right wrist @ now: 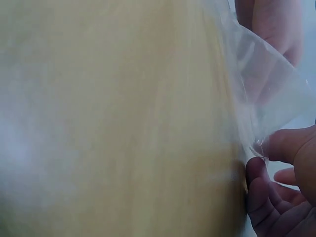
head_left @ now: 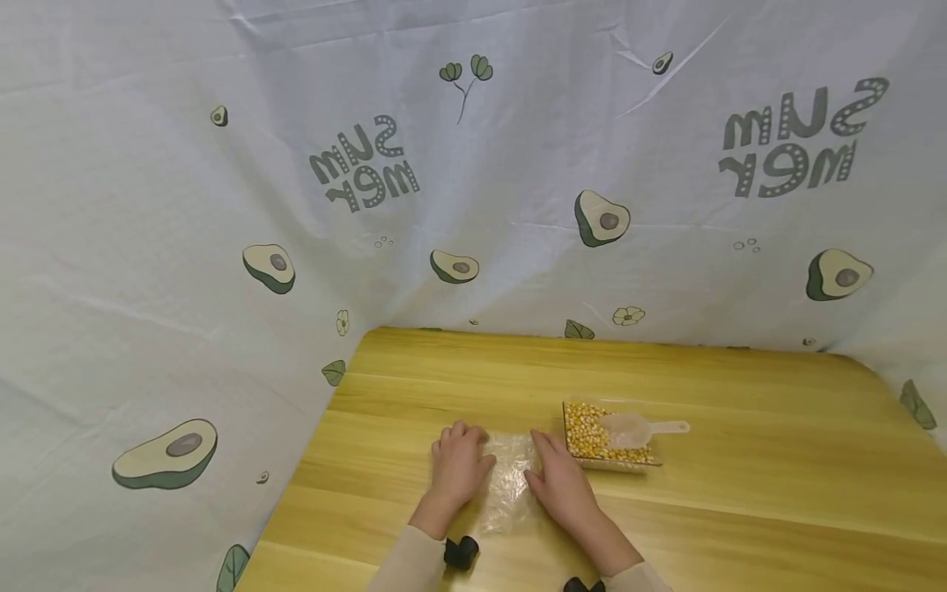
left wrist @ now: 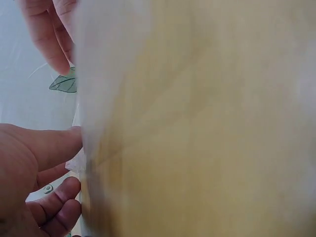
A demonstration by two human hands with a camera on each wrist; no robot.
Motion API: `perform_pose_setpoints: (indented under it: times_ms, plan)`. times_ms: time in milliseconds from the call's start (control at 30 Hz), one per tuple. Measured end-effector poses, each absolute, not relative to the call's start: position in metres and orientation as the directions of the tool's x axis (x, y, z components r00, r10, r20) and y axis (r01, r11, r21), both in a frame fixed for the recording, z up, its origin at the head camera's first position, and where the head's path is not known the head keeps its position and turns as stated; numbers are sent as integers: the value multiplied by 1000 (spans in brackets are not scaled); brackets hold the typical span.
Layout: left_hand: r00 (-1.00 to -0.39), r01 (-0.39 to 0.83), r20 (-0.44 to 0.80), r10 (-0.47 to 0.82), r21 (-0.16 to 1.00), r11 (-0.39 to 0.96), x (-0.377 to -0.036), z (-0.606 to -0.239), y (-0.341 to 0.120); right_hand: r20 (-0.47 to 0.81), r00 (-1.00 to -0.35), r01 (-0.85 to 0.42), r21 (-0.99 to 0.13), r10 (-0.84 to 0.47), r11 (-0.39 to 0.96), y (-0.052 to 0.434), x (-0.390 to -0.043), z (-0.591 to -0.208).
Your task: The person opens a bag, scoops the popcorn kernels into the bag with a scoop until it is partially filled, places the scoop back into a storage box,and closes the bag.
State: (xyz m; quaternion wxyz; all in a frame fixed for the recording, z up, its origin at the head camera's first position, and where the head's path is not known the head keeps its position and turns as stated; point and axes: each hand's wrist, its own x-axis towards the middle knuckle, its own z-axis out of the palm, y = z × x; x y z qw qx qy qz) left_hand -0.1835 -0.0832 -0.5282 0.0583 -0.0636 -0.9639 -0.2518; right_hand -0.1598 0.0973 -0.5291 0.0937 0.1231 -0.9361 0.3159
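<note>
Plastic bag [head_left: 509,485] is near box [head_left: 617,467] holding corn [head_left: 584,432] and scoop [head_left: 631,429].

Yellow-brown wooden table [head_left: 755,460], blurred in both wrist views
In the head view, the bare left hand [head_left: 457,467] and bare right hand [head_left: 564,485] partly hide the clear, crinkled plastic bag [head_left: 509,485].

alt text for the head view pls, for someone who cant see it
A person's left hand and right hand hold a crinkled clear plastic bag between them at a wooden table. To its right, a clear container of yellow corn kernels holds a pale scoop; a white sheet printed with avocados hangs behind.
</note>
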Motion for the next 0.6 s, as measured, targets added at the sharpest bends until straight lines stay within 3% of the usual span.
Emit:
perform_pose_setpoints:
  times_ms: [200, 600]
  plan:
    - [-985, 152, 149, 87, 511, 846, -183, -529, -85, 193, -970, -239, -667, -145, 705, 98, -160, -530]
    - [-976, 208, 176, 129, 576, 790, -177, -525, -89, 179, -977, -210, -690, -118, 693, 95, -154, -528]
